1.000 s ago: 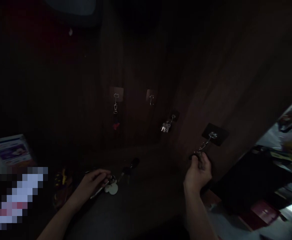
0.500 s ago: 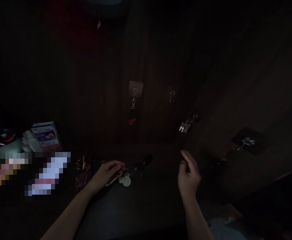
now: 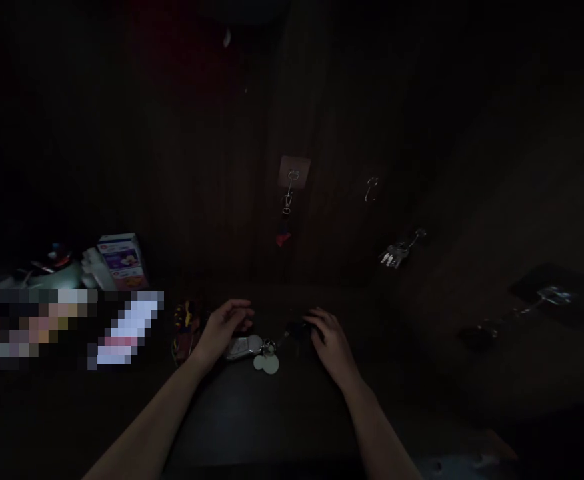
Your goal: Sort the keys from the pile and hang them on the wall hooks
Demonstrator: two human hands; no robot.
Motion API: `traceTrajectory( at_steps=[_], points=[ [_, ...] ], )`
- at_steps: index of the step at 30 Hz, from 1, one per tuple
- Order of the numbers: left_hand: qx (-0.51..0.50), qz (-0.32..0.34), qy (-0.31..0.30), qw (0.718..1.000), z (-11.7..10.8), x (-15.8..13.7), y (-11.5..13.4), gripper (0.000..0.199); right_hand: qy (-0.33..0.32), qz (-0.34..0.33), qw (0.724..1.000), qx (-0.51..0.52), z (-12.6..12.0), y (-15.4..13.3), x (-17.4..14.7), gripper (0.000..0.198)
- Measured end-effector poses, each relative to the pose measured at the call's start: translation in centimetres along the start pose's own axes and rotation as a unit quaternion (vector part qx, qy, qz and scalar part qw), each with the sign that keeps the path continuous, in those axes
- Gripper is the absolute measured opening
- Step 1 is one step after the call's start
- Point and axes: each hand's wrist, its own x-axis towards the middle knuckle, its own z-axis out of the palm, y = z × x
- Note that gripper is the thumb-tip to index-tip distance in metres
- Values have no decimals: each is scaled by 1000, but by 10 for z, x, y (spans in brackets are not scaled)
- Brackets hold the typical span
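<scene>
On the dark surface lies a keychain (image 3: pixel 245 347) with a silver fob, metal rings and round pale tags. Just above it, my left hand (image 3: pixel 225 329) is held with bent fingers apart and nothing between them. My right hand (image 3: pixel 333 343) closes its fingers over a bunch of keys (image 3: pixel 297 329) with a dark part, half covered and hard to see in the dim light. Left of my left hand sits a yellow-and-dark item (image 3: pixel 184 319), its kind unclear.
On the dark upright panel, one hook (image 3: pixel 293 176) carries a clip with a red piece; another hook (image 3: pixel 371 189) hangs bare. Silver keys (image 3: pixel 395 254) hang further right, near a hook on a dark pad (image 3: pixel 555 295). A purple-and-white box (image 3: pixel 122 260) stands left.
My right hand has moved left and down onto the dark bunch of keys. My left hand has let go of the silver-fob keychain, which lies on the surface. The view has shifted slightly.
</scene>
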Motion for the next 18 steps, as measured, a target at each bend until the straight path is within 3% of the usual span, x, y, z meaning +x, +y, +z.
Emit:
traceTrajectory(
  at_steps=[11, 18],
  points=[
    [55, 43, 24, 997, 2, -3, -1, 31, 25, 17, 1000, -4, 1, 4, -2, 15],
    [213, 127, 2, 969, 5, -7, -8, 22, 53, 27, 998, 32, -6, -9, -1, 19]
  ],
)
